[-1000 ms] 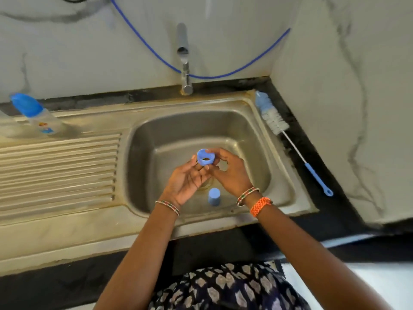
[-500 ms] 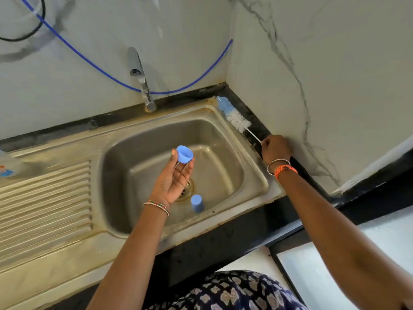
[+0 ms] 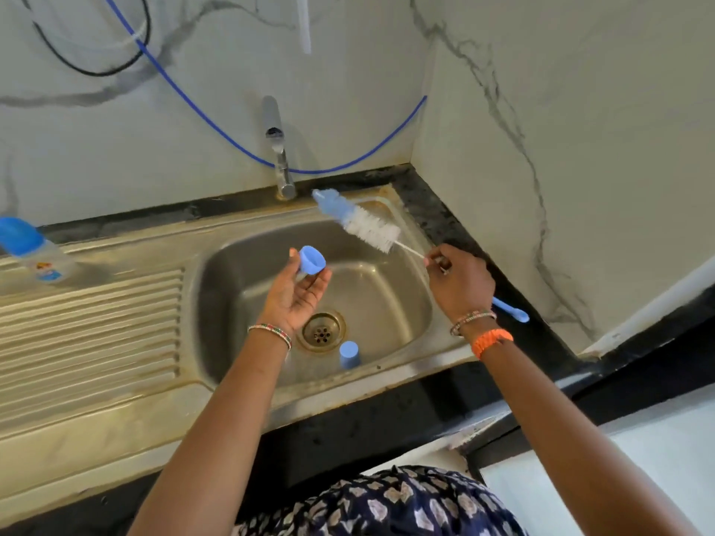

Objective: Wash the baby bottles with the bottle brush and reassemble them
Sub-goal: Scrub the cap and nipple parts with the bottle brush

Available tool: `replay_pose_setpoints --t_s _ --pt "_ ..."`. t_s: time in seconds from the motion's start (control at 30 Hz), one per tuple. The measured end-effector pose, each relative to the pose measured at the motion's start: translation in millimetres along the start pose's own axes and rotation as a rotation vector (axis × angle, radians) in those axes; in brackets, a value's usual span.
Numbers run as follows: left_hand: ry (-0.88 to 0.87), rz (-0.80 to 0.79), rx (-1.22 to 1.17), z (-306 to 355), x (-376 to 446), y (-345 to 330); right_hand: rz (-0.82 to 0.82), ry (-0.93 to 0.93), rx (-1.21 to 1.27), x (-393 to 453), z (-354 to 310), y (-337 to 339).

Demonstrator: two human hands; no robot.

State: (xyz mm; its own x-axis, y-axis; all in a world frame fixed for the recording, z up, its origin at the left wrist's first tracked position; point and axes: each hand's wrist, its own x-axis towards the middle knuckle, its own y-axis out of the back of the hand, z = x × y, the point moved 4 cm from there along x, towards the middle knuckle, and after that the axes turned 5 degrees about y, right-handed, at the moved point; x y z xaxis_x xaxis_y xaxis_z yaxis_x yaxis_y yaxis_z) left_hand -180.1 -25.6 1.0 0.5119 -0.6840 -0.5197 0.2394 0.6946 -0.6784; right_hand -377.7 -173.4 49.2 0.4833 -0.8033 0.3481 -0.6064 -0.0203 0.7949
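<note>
At the far left we see a baby bottle (image 3: 36, 251) with a blue cap lying on its side on the steel drainboard (image 3: 93, 326), near the back edge and well apart from the basin. Moving right, our left hand (image 3: 296, 292) is raised palm up above the sink (image 3: 240, 265), its fingertips pinching a small blue collar ring (image 3: 310, 260) with the opening turned toward the right. A beaded bracelet (image 3: 271, 333) circles that wrist. Below the hand, in the bottom of the basin, lies the round drain (image 3: 321, 331), and just to its right a small blue cap (image 3: 349, 354) stands upright on the steel floor, apart from both hands. Behind, the tap (image 3: 276, 148) rises from the back rim, with a blue hose (image 3: 216, 123) looping along the wall behind it. Further right, our right hand (image 3: 462, 282) grips the bottle brush (image 3: 358, 220) by its thin wire shaft, fingers curled round it; the blue and white bristle head points up and left over the back right corner of the basin, close to the base of the tap, while the blue handle end pokes out past the wrist over the dark tabletop (image 3: 541, 342). The brush head and the ring are near one another but not touching. An orange band (image 3: 491, 340) and a beaded bracelet sit on the right wrist.
</note>
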Motion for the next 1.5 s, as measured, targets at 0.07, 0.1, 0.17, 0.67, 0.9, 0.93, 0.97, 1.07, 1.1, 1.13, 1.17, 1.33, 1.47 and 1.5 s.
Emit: replay_pose_setpoints --t_s 0.07,0.1,0.17,0.67,0.9,0.93,0.97,1.07,1.1,1.13,1.17,1.33,1.47,1.5 --pt "-0.057 0.058 -0.03 22 2 10 0.052 0.155 0.002 -11 -13 9" --pt "-0.079 0.074 -0.046 31 4 14 0.082 0.233 0.008 -15 -18 14" --pt "-0.128 0.086 -0.067 49 6 20 0.132 0.388 0.032 -19 -27 19" --pt "-0.166 0.161 0.15 88 11 27 0.184 0.581 0.007 -3 -34 19" --pt "-0.16 0.224 0.316 90 15 27 0.36 0.9 -0.262 -5 -63 17" --pt "-0.143 0.21 0.295 90 15 27 0.397 0.913 -0.289 -6 -67 20" --pt "-0.133 0.191 0.262 89 16 27 0.418 0.911 -0.307 -6 -71 20" --pt "-0.162 0.116 0.166 87 15 23 0.268 0.77 -0.192 3 -72 13" --pt "-0.182 0.084 0.152 85 14 20 0.16 0.652 -0.077 9 -67 8" --pt "-0.201 0.053 0.148 85 14 19 0.064 0.504 0.039 14 -60 2" --pt "-0.214 0.026 0.144 85 13 17 -0.016 0.365 0.124 16 -53 -4" --pt "-0.223 0.014 0.027 88 12 14 -0.289 0.13 0.287 4 -49 -29" --pt "-0.32 0.083 -0.01 95 9 22 -0.343 0.167 -0.019 1 -56 -23" --pt "-0.348 0.11 -0.005 99 7 26 -0.339 0.196 -0.154 -1 -56 -19"
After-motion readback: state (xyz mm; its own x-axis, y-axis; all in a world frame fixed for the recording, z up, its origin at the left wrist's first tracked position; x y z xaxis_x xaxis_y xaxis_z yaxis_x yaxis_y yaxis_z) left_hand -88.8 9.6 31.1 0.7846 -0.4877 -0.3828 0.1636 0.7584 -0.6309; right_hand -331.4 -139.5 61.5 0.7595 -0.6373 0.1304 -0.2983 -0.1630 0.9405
